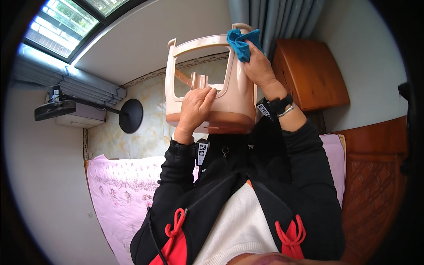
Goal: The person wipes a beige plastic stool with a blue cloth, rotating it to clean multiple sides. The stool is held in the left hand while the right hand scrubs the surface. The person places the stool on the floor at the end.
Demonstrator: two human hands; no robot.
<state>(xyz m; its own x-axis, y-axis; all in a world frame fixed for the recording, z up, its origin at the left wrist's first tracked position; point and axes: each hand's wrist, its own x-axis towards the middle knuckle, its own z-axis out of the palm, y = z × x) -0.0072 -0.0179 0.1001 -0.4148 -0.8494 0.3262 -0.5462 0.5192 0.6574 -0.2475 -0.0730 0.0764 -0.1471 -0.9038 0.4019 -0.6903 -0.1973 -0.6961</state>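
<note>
A pale pink plastic stool (pixel 243 87) with a brown seat lies before me, its seat turned towards my body and its legs pointing away. My left hand (pixel 197 105) grips the edge of the opening in its upper side, the thumb lying along the rim. With my right hand (pixel 260 66) I hold a blue cloth (pixel 244 43) against the far right leg of the stool. The cloth is bunched and covers part of that leg. The fingertips of my left hand are hidden inside the opening.
A wooden bedside cabinet (pixel 309 74) stands close to my right arm. To the left is a black standing fan (pixel 131 116) on the tiled floor (pixel 150 99). Behind me lies a bed with a pink floral cover (pixel 126 195). Grey-blue curtains (pixel 281 20) hang beyond the stool.
</note>
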